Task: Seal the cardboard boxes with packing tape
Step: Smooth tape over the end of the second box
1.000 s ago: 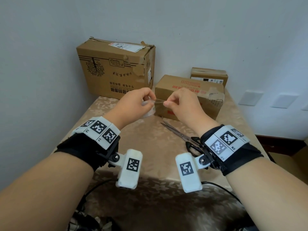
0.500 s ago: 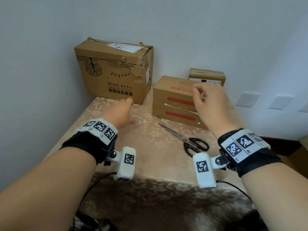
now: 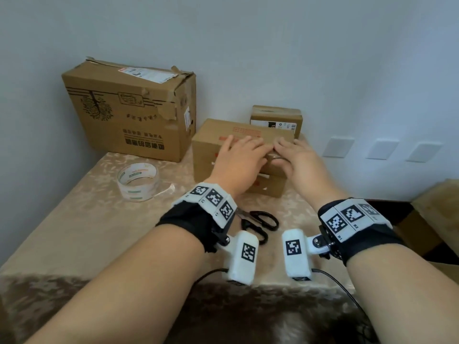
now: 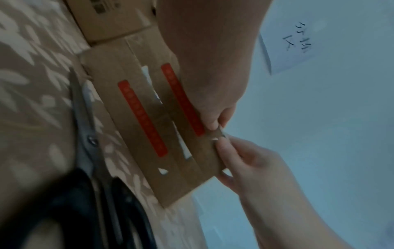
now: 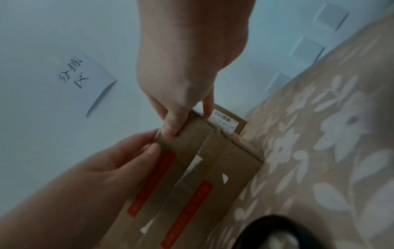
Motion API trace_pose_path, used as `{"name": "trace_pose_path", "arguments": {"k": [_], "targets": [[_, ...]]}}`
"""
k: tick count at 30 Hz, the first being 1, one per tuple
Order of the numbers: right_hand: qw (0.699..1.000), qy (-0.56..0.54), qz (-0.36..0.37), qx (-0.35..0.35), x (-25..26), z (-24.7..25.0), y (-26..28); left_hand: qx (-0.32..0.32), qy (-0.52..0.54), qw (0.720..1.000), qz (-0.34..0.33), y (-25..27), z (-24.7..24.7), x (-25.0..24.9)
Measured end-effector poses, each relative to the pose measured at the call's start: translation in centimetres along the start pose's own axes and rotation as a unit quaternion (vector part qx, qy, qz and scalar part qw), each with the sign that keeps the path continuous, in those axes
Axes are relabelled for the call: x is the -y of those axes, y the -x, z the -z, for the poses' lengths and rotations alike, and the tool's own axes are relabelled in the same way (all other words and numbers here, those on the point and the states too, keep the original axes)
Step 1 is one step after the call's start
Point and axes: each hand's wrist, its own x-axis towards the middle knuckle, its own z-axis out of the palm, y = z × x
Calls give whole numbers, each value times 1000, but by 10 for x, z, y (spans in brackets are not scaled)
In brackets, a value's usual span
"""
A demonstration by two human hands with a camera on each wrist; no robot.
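Both hands have moved since the earlier frames: the left hand has let go of the tape roll, which now lies on the table at the left, and has joined the right hand on the middle box. Fingers of both hands lie spread and nearly straight over its top near edge, thumbs on the front face, so they press and do not grip. My judgement is that a tape piece is being smoothed down on this box, but the clear tape itself is hard to see. The large box at the far left has torn old tape and seems not sealed yet; the small box behind is unclear. So most of the task is left. Only the head view shows the roll and all three boxes. The wrist views show the front seam with red strips, the thumbs, and a handwritten note on the wall. The scissors lie near.
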Motion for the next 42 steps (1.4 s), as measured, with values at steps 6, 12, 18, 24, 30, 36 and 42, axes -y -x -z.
{"name": "trace_pose_path", "arguments": {"k": [6,12,18,24,30,36,42], "targets": [[998,-46,29,-42,-7,0,9,-12,29,996,79,0,8,29],[984,157,0,82,41,3,-7,-30,33,997,59,-2,1,25],[988,140,-28,55,22,7,-4,-60,47,989,129,13,6,53],[950,-296,-98,1,2,-2,11,-60,347,891,287,35,17,85],[896,-358,-256,-57,3,3,12,-134,484,817,285,35,25,83],[846,-461,-256,-75,12,13,4,-174,643,706,242,32,48,78],[852,-467,-212,-105,19,15,9,-200,584,762,195,37,41,78]]}}
